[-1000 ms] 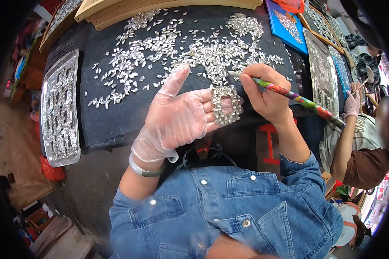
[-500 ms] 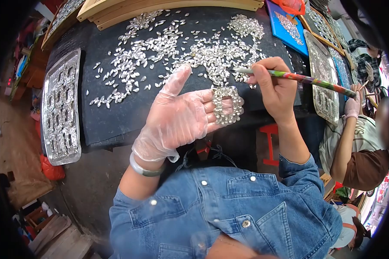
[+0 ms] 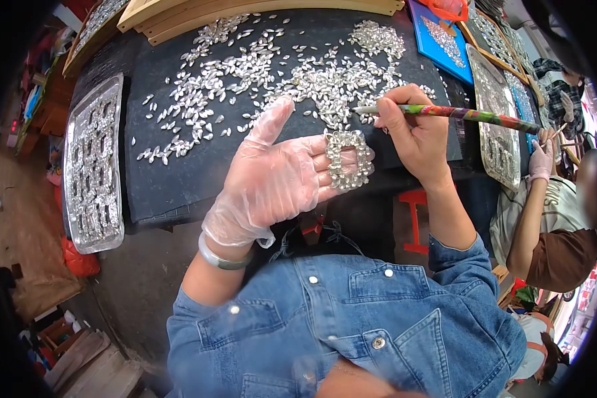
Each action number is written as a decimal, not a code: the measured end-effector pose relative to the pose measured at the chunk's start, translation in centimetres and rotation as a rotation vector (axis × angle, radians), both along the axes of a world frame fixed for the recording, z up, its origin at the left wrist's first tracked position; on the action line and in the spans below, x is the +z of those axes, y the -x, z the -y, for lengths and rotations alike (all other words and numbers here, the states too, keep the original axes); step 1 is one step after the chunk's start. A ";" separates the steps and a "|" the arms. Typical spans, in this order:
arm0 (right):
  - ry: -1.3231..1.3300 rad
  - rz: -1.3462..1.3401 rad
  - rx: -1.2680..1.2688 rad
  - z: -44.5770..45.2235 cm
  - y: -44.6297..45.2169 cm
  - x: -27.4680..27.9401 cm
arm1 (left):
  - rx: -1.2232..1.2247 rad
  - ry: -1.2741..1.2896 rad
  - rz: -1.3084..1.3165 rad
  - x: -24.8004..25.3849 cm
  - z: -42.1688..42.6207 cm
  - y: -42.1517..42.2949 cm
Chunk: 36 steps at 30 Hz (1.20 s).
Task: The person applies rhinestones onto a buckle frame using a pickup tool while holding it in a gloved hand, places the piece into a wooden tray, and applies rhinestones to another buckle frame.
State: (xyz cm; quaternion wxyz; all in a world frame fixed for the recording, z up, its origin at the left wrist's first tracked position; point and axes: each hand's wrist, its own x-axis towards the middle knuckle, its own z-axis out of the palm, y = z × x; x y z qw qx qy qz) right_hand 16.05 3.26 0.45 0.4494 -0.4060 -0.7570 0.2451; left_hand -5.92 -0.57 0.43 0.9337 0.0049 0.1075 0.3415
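My left hand (image 3: 272, 176) wears a thin clear glove and lies palm up, thumb raised away from the fingers. Across its fingers rests a rectangular rhinestone buckle (image 3: 336, 174), its centre open. My bare right hand (image 3: 414, 129) pinches a slim stick with a multicoloured pattern (image 3: 467, 115), like a picking pencil. Its pale tip is just over the loose clear rhinestones (image 3: 325, 86), right of the buckle's top; whether it touches a stone I cannot tell. These pointed stones are scattered over the black mat (image 3: 169, 186).
On the left stands a clear tray (image 3: 79, 166) of stone-set pieces. Another tray (image 3: 484, 86) lies at the right, beside a blue board (image 3: 424, 40) with small stones. Wooden frames (image 3: 259, 18) are stacked at the back. A co-worker's gloved hand (image 3: 541, 162) is at the far right.
My right hand has shifted slightly left, and the stick now lies flatter, its tip a little further left. My left hand and the buckle have barely moved.
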 end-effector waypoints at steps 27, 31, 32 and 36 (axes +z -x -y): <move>0.150 -0.222 0.165 2.9 1.8 3.2 | -0.046 -0.037 0.217 -1.9 -0.5 0.4; 0.151 -0.234 0.139 3.2 2.3 3.2 | -0.068 -0.047 0.318 -2.1 -0.6 0.4; 0.152 -0.237 0.134 3.3 2.4 3.2 | -0.071 -0.049 0.320 -2.1 -0.6 0.4; 0.163 -0.222 0.131 3.4 2.4 3.3 | -0.025 -0.028 0.102 -0.4 -0.2 0.1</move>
